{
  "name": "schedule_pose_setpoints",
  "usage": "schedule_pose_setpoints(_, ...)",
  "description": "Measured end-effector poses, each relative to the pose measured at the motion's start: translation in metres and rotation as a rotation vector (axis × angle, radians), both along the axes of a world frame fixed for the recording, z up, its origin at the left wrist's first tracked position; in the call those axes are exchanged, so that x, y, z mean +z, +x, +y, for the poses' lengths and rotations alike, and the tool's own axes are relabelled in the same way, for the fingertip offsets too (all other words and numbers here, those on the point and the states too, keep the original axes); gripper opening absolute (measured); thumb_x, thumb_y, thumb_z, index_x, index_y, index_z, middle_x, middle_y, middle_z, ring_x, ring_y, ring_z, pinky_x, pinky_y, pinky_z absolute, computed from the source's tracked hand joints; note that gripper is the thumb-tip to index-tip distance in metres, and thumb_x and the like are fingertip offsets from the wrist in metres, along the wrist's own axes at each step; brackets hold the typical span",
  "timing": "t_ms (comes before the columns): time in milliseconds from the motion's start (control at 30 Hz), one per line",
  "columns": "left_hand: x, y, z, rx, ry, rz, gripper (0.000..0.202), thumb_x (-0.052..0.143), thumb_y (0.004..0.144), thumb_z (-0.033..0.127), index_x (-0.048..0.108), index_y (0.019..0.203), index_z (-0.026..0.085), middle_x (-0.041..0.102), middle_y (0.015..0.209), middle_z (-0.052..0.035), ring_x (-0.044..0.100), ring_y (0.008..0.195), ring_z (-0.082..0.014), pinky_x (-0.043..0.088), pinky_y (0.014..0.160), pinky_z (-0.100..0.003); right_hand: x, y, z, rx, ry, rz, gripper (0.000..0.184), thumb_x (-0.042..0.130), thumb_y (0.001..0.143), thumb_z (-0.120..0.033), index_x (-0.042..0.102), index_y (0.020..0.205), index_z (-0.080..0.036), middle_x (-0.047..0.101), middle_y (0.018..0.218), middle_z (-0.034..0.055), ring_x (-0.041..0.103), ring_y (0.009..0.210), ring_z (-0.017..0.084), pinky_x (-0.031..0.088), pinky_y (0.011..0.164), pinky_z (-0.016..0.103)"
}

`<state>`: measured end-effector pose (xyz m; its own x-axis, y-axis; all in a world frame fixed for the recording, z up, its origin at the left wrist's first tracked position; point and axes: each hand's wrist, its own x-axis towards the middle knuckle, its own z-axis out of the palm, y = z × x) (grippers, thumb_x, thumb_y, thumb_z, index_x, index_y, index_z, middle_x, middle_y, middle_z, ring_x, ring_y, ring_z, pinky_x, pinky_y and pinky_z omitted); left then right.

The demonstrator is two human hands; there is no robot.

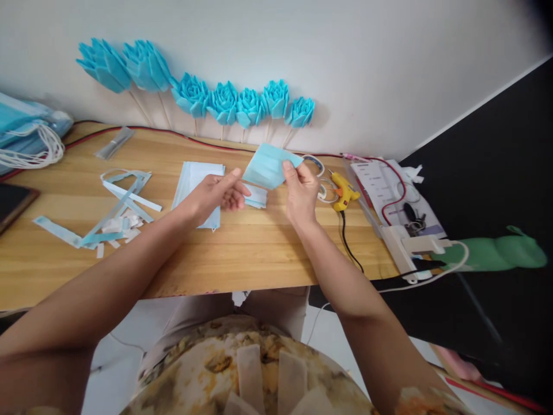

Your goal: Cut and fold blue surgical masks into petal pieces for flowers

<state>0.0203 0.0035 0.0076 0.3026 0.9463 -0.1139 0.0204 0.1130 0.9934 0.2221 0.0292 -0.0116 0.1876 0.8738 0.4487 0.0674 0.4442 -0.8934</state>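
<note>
My right hand [302, 187] pinches a light blue rectangle of face mask fabric [268, 166] by its right corner, holding it above the table. To the left of that piece, my left hand [222, 193] has its fingers apart, with nothing in it that I can see. Beneath and between the hands lies a small stack of cut mask pieces [256, 197]. Partly covered by my left hand, a flat pile of blue and white face masks [186, 181] rests on the wooden table [263, 253].
Blue fabric flowers [223, 104] on sticks lean along the wall. Cut strips and scraps [125, 222] lie at left, near a bag of masks [30, 127]. A yellow glue gun [344, 191], tape rolls [322, 190], a power strip [401, 253] and a green bottle [496, 252] are at right.
</note>
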Motion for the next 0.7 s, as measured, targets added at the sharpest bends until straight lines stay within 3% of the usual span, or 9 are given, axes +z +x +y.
schedule_pose_setpoints(67, -0.003, 0.002, 0.001, -0.059, -0.131, -0.170, 0.068, 0.054, 0.087, 0.077, 0.075, 0.086, 0.012, 0.076, 0.078, -0.0137, 0.069, 0.067, -0.0198, 0.051, 0.061, -0.029, 0.002, -0.002, -0.009, 0.066, 0.081, -0.152, 0.028, 0.066, 0.091, -0.052, 0.075, 0.085, -0.026, 0.072, 0.082, -0.0018, 0.068, 0.079, 0.016, 0.058, 0.080, 0.033)
schedule_pose_setpoints(133, -0.005, 0.003, 0.002, -0.050, -0.195, -0.272, 0.063, 0.061, 0.086, 0.073, 0.076, 0.088, 0.012, 0.078, 0.085, -0.0157, 0.073, 0.077, -0.0233, 0.055, 0.068, -0.031, 0.003, -0.005, -0.015, 0.202, 0.181, -0.339, 0.019, 0.065, 0.094, -0.043, 0.078, 0.090, -0.029, 0.077, 0.089, -0.0027, 0.072, 0.088, 0.017, 0.057, 0.094, 0.038)
schedule_pose_setpoints(200, -0.006, 0.003, 0.004, 0.019, -0.194, -0.326, 0.045, 0.076, 0.081, 0.057, 0.076, 0.085, 0.012, 0.079, 0.085, -0.0132, 0.073, 0.078, -0.0219, 0.057, 0.073, -0.031, 0.002, -0.008, -0.019, 0.323, 0.265, -0.491, 0.016, 0.063, 0.096, -0.035, 0.079, 0.094, -0.031, 0.079, 0.091, -0.0044, 0.074, 0.088, 0.017, 0.052, 0.109, 0.044)
schedule_pose_setpoints(267, -0.007, 0.003, 0.005, 0.113, -0.178, -0.357, 0.028, 0.086, 0.074, 0.038, 0.075, 0.080, 0.013, 0.078, 0.080, -0.0085, 0.071, 0.073, -0.0181, 0.056, 0.075, -0.029, 0.000, -0.011, -0.020, 0.352, 0.281, -0.571, 0.016, 0.062, 0.096, -0.031, 0.078, 0.095, -0.031, 0.079, 0.086, -0.0052, 0.074, 0.083, 0.016, 0.047, 0.116, 0.046)
schedule_pose_setpoints(333, -0.006, 0.003, 0.007, 0.188, -0.177, -0.366, 0.021, 0.087, 0.070, 0.030, 0.075, 0.075, 0.013, 0.076, 0.073, -0.0054, 0.069, 0.068, -0.0157, 0.055, 0.075, -0.028, -0.002, -0.013, -0.020, 0.321, 0.248, -0.579, 0.013, 0.063, 0.095, -0.032, 0.076, 0.094, -0.029, 0.078, 0.083, -0.0046, 0.074, 0.083, 0.016, 0.046, 0.117, 0.046)
schedule_pose_setpoints(500, -0.007, 0.004, 0.007, 0.210, -0.114, -0.345, 0.023, 0.083, 0.076, 0.035, 0.074, 0.073, 0.014, 0.075, 0.071, -0.0046, 0.067, 0.067, -0.0155, 0.052, 0.072, -0.028, 0.001, -0.012, -0.020, 0.258, 0.231, -0.533, 0.014, 0.063, 0.095, -0.036, 0.070, 0.089, -0.026, 0.075, 0.077, -0.0030, 0.074, 0.090, 0.019, 0.049, 0.112, 0.046)
schedule_pose_setpoints(600, -0.009, 0.004, 0.005, 0.158, -0.057, -0.351, 0.026, 0.083, 0.076, 0.038, 0.075, 0.075, 0.014, 0.073, 0.070, -0.0034, 0.063, 0.063, -0.0125, 0.051, 0.067, -0.025, 0.003, -0.011, -0.019, 0.205, 0.279, -0.486, 0.018, 0.060, 0.097, -0.036, 0.070, 0.086, -0.026, 0.078, 0.096, 0.0014, 0.072, 0.098, 0.019, 0.052, 0.104, 0.043)
schedule_pose_setpoints(700, -0.009, 0.006, 0.003, 0.086, -0.029, -0.342, 0.029, 0.084, 0.075, 0.042, 0.078, 0.081, 0.014, 0.076, 0.077, -0.0057, 0.069, 0.075, -0.0169, 0.055, 0.070, -0.027, -0.001, -0.009, -0.014, 0.132, 0.219, -0.369, 0.018, 0.064, 0.095, -0.037, 0.071, 0.085, -0.025, 0.076, 0.110, 0.0049, 0.070, 0.107, 0.020, 0.053, 0.099, 0.040)
